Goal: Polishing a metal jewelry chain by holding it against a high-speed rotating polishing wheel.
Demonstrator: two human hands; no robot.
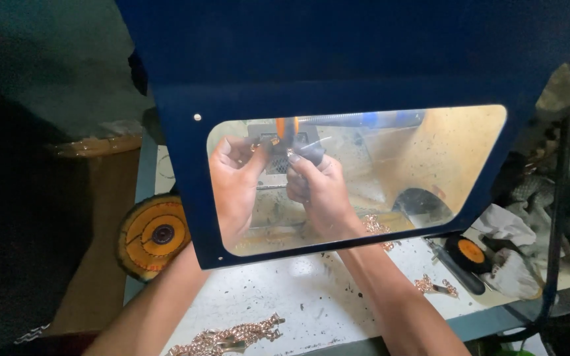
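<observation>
1. Both forearms pass under a dark blue hood (338, 59) and work behind its clear window (430, 158); the hands are seen only through that pane.
2. The left hand (235, 181) has its fingers curled and pinched together on a small gold-coloured piece (273, 141), held up at the orange spinning wheel (287, 126) at the back of the hood.
3. The right hand (315, 188) is closed in a fist around a dark handle-like object (311, 155); what that object is cannot be told through the pane.
4. Risk: the fingertips sit just beside the wheel. In my judgement a slip of the small piece could bring skin onto the wheel, or the piece could be snatched and thrown inside the hood.
5. Risk: the pane is hazed and glare-marked, so sight of the contact point is poor.
6. Edges: the lower rim of the hood lies just above both forearms, leaving little room to lift the wrists; the side walls close in on either hand.
7. Open room: the white bench top (311, 290) between the arms is bare in the middle. A gold chain (232, 336) lies near the front edge, more chain pieces (433, 285) to the right, a black tool with an orange disc (470, 254) and white cloth (512, 270) beyond. A large orange disc (153, 234) rests at the left edge.
</observation>
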